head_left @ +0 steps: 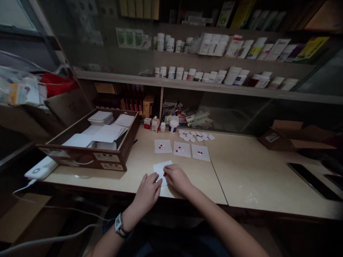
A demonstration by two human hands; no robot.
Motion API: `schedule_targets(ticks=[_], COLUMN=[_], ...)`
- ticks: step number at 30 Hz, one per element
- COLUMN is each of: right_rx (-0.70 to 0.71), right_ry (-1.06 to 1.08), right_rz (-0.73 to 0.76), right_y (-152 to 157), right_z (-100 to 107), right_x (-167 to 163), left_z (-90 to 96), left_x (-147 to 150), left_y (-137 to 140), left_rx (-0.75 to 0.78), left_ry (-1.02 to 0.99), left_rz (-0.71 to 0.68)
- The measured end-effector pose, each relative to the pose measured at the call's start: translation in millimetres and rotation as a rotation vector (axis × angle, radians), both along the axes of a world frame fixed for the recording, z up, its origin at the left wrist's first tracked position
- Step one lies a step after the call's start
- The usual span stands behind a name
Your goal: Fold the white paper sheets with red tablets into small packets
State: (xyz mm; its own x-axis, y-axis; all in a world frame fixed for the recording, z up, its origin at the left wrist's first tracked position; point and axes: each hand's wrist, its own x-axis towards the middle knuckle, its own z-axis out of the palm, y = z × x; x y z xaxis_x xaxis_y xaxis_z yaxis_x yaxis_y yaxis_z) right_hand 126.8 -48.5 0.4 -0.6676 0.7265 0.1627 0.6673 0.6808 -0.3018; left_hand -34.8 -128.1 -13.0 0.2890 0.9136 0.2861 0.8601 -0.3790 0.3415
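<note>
A square white paper point(164, 165) lies near the desk's front edge, between my two hands. My left hand point(148, 190) is at its left side, fingers bent and thumb close to the forefinger, pinching the paper's edge. From the right, my right hand point(177, 178) reaches over the sheet with its fingertips drawn together at a red pill point(164, 174). Other small pieces there are covered by my fingers. Behind them, three more white papers lie in a row: a left one point(166, 150), a middle one point(178, 144) and a right one point(205, 157), each bearing a few red and white pills.
Folded white packets point(198, 138) lie behind the row. A white jar point(173, 125) and small bottles stand beside them. At left rests a wooden drawer point(123, 157) of white papers; at right, a phone point(312, 180) and cardboard box point(276, 137). Medicine bottles point(179, 73) line the shelves.
</note>
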Motion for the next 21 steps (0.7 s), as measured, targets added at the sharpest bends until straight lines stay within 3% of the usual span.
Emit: schedule_targets(ticks=[4,9,14,21], right_rx=[0.012,0.059,0.093,0.129], right_ry=[0.076,0.12,0.063,0.047], right_rz=[0.014,-0.081,0.024,0.049], right_y=[-6,-14,-29,-32], right_z=[-3,-4,-3,-8], right_x=[3,24,30,29], left_z=[1.1,3.1,11.0,22.8], left_x=[0,-1,-6,-19], left_y=[0,0,3,14], left_rx=[-0.036,-0.047,-0.011,0.014], left_ry=[0.026,0.062,0.105,0.16], left_rz=[0.007,-0.02,-0.087,-0.217])
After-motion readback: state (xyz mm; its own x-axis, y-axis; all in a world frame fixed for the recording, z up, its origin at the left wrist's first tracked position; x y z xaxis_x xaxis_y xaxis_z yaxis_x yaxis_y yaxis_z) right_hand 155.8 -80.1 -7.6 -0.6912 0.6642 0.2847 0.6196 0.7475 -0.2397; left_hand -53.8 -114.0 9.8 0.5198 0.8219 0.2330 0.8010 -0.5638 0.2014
